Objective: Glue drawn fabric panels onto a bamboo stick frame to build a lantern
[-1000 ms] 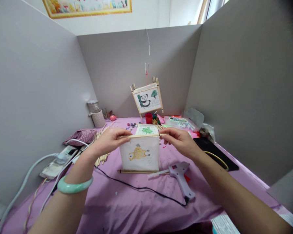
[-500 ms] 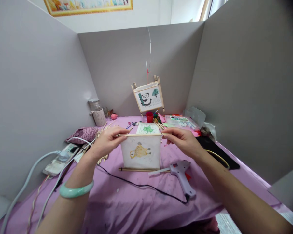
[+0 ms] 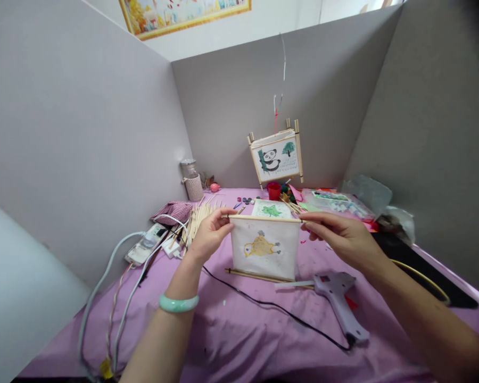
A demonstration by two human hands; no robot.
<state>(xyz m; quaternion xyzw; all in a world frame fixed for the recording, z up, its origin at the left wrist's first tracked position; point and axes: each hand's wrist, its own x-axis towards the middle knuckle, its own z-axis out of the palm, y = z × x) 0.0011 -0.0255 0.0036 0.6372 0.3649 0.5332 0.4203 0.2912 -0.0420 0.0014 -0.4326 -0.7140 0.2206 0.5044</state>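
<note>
Between my hands a thin wooden stick (image 3: 267, 218) runs level along the top of a white panel (image 3: 239, 255) with a yellow bird drawn sideways on it. My left hand (image 3: 212, 232) pinches the stick's left end, and a green bangle circles that wrist. At the other end my right hand (image 3: 339, 234) has thumb and fingers closed on the stick tip, near a dark band. Another stick (image 3: 259, 275) lies along the panel's bottom edge on the cloth. Behind stands or lies a white sheet with a green leaf drawing (image 3: 271, 210); how it joins the panel is hidden.
A lilac glue gun (image 3: 337, 303) lies at front right, its black cord crossing the purple cloth (image 3: 231, 335). A panda lantern (image 3: 277, 157) hangs behind. Loose sticks (image 3: 197, 221), a power strip (image 3: 146, 244) and a jar (image 3: 191, 181) are left; a plastic box (image 3: 339, 203) is right.
The camera has turned left, so the whole scene sits farther right in view. Both hands keep their hold on the stick, and the panel looks otherwise the same.
</note>
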